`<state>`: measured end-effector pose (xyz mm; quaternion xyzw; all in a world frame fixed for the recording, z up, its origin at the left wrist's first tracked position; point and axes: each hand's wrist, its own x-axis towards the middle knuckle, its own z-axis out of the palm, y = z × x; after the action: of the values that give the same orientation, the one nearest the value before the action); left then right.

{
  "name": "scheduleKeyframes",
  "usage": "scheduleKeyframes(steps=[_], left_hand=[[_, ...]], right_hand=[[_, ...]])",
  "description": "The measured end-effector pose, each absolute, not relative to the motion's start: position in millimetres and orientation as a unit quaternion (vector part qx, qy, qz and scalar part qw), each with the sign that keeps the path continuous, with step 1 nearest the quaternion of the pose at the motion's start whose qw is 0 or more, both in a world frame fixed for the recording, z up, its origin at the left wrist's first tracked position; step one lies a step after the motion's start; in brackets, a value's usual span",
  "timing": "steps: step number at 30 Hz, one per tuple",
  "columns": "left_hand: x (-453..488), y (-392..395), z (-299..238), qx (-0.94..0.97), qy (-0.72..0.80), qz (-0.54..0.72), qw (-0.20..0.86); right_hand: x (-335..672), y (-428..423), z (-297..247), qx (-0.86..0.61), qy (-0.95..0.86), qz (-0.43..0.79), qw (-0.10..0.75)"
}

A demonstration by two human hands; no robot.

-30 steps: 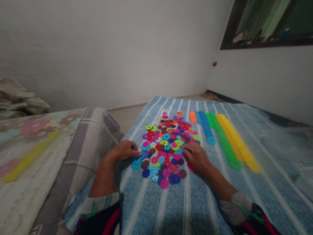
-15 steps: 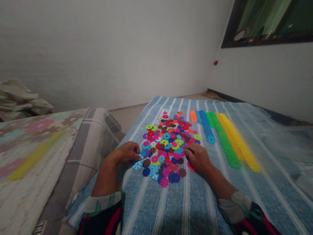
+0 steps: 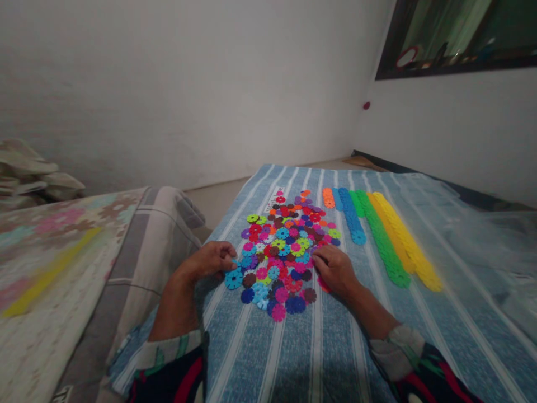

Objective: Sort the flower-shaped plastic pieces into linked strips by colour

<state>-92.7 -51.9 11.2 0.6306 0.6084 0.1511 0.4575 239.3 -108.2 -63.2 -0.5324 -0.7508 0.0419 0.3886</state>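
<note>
Only the head view on my end. Mixed pile of discs [image 3: 278, 244], flat, notched rims, flower-like: red, pink, purple, brown, navy, lime, light blue. Sits overlapping on the striped blue cloth [image 3: 241, 352], between both hands. Left hand [image 3: 212, 258]: grip bunched at the pile's left edge, by a light blue disc [image 3: 234, 277]; can't tell if it's pinching one. Right hand [image 3: 337, 268]: grip curled at the right edge, red disc [image 3: 324, 285] partly under it; fingertips hidden, can't confirm a hold. Right of pile: orange row [image 3: 329, 198], blue row [image 3: 351, 217], green row [image 3: 381, 242], yellow row [image 3: 409, 243]. Lower discs buried, can't count. Clear plastic far right too blurred to read, cut off by frame.
</note>
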Motion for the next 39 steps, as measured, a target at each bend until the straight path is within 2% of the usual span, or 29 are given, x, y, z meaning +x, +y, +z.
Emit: scheduleKeyframes(steps=[8, 25, 34, 39], left_hand=[[-93.0, -51.7, 14.1, 0.622, 0.599, 0.183, 0.471], [-81.8, -54.3, 13.1, 0.637, 0.562, 0.173, 0.498], [-87.8, -53.9, 22.1, 0.609, 0.577, 0.285, 0.464], [-59.5, -54.5, 22.4, 0.593, 0.554, 0.38, 0.444]], right_hand=[[239.1, -107.3, -66.9, -0.515, -0.753, 0.03, 0.408], [236.9, -108.4, -66.6, -0.505, -0.75, 0.021, 0.427], [229.0, -113.2, -58.9, -0.477, -0.757, -0.003, 0.447], [214.0, -120.7, -49.3, -0.455, -0.762, 0.051, 0.459]])
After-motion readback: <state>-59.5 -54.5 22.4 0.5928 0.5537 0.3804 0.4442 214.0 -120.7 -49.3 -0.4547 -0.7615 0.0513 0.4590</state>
